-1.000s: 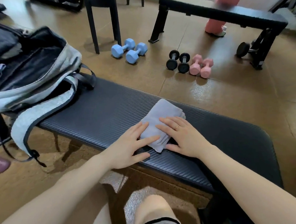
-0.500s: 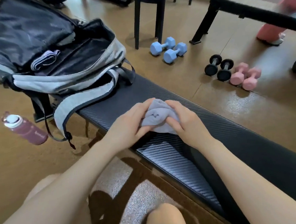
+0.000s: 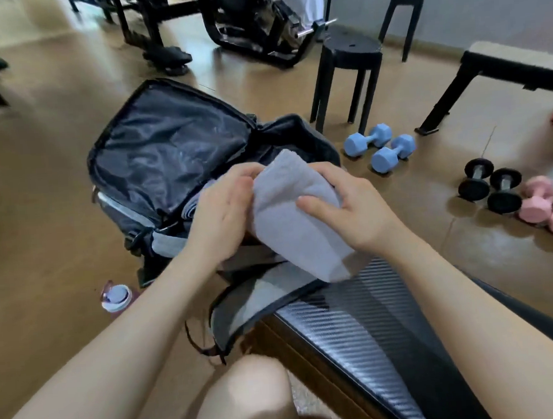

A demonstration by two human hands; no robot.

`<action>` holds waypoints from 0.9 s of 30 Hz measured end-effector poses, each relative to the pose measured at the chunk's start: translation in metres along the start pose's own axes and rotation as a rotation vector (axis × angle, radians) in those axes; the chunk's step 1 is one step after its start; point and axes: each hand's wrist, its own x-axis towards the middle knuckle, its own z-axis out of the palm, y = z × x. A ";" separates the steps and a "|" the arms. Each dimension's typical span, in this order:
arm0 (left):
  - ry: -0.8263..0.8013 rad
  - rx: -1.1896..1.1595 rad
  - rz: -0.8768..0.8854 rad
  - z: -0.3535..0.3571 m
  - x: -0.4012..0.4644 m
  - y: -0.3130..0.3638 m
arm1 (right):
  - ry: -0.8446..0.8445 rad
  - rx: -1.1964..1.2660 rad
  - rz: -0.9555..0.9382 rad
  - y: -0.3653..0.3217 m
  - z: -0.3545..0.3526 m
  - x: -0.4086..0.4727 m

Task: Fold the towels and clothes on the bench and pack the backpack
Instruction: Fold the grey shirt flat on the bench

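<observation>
Backpack [image 3: 166,151] lies unzipped on the end of the table [image 3: 358,318], flap thrown back, dark lining exposed. Inside the main compartment: a pale rolled or folded item [image 3: 191,208], only partly seen behind the left hand [image 3: 223,219]. Folded grey towel [image 3: 297,221] held in the air just over the opening. Grip of both hands curled round the towel, the right hand [image 3: 353,210] with thumb across its top. Water bottle [image 3: 116,297] on the floor below.

text: none legible — labels: none — numbers: none
</observation>
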 end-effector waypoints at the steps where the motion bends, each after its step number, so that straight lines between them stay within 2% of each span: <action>1: 0.023 0.024 -0.049 -0.009 0.011 -0.016 | 0.027 0.031 0.040 -0.001 0.005 0.015; 3: 0.033 0.192 -0.146 -0.025 0.034 -0.055 | 0.113 0.156 0.155 0.000 0.015 0.041; 7: -0.142 0.635 -0.220 -0.046 0.067 -0.122 | 0.174 0.317 0.395 0.006 0.033 0.086; 11: -0.203 0.837 -0.307 -0.043 0.078 -0.140 | 0.233 0.458 0.544 0.021 0.056 0.117; 17: -0.319 1.131 -0.249 -0.026 0.092 -0.145 | 0.292 0.676 0.745 0.044 0.099 0.127; 21: -0.286 1.106 -0.174 -0.035 0.101 -0.143 | 0.271 0.619 0.766 0.053 0.111 0.127; 27: -0.026 0.685 -0.252 -0.075 0.126 -0.133 | 0.275 0.741 0.812 0.043 0.122 0.160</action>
